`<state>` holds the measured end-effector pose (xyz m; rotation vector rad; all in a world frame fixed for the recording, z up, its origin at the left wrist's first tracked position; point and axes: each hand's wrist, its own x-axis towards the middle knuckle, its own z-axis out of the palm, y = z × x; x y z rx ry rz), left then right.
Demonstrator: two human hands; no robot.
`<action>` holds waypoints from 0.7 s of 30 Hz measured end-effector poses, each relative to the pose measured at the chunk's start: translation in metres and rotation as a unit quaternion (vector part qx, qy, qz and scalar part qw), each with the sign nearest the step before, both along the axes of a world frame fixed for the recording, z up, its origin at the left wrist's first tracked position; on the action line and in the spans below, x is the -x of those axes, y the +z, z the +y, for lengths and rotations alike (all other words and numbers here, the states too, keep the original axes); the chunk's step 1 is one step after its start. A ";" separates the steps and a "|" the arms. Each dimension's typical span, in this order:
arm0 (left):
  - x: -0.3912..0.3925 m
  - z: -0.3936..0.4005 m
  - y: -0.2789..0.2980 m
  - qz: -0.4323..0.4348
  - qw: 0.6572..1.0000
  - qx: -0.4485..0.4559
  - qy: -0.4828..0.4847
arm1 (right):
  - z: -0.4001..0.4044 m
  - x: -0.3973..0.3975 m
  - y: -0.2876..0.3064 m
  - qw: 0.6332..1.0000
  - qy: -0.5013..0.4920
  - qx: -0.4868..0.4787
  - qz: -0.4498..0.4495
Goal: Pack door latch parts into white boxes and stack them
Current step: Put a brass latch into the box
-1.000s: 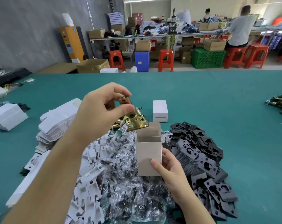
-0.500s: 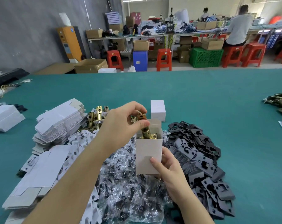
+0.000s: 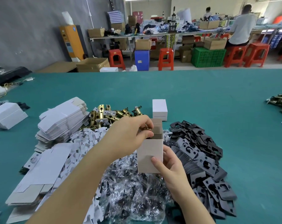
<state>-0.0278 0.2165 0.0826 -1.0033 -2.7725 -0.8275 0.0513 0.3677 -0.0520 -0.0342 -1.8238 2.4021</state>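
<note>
We see the open box (image 3: 150,156) held upright above the middle of the table (image 3: 201,94), its top flaps standing up at the far side. Our right hand (image 3: 171,168) grips it from the right, thumb across the front face and the other fingers round its side. Our left hand (image 3: 130,135) is at the box's mouth, its fingers (image 3: 146,135) pinched narrow on a brass latch (image 3: 147,128), of which only a small bit shows between the fingertips at the rim; how far it sits inside we cannot tell.

Just beyond the box stands a closed box (image 3: 159,109) on the table. To its left lies a heap of latches (image 3: 111,115), and left of that a stack of flat cartons (image 3: 62,122). Under our hands is a pile of clear bags (image 3: 129,191) with dark parts in them, and beside it, to the left, white card inserts (image 3: 82,143). To the right of the open box spreads a pile of black plates (image 3: 206,162). More brass parts (image 3: 280,101) lie at the table's far right edge.
</note>
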 end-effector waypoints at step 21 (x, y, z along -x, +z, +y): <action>0.014 -0.024 -0.008 0.061 0.996 0.048 0.042 | 0.000 0.005 -0.013 0.997 -0.012 -0.075 0.008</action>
